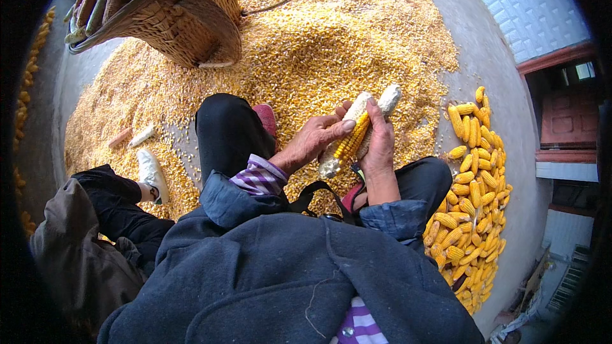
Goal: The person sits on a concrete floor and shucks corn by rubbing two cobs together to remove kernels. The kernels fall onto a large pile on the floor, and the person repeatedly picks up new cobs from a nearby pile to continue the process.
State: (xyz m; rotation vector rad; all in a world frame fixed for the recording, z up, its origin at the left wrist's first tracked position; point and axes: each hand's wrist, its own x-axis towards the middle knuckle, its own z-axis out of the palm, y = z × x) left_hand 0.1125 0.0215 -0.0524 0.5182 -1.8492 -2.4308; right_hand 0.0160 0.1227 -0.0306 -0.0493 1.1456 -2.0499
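Observation:
Between my hands is a partly shelled ear of corn (353, 142), held at a slant over my lap. Rows of yellow kernels remain along its middle, while its upper end is bare and pale. My left hand (315, 134) grips this ear from the left, thumb lying across the kernels. Behind it, a bare white corncob (391, 97) is in my right hand (379, 145), pressed close against the ear. The right thumb points up along the ear's edge. My right fingers are mostly hidden behind the cob.
Loose corn kernels (311, 52) cover the floor ahead. A wicker basket (165, 26) full of bare cobs stands upper left. Two cobs (142, 135) lie near a person's white shoe (152, 174) on my left. Unshelled corn ears (473, 220) are heaped on my right.

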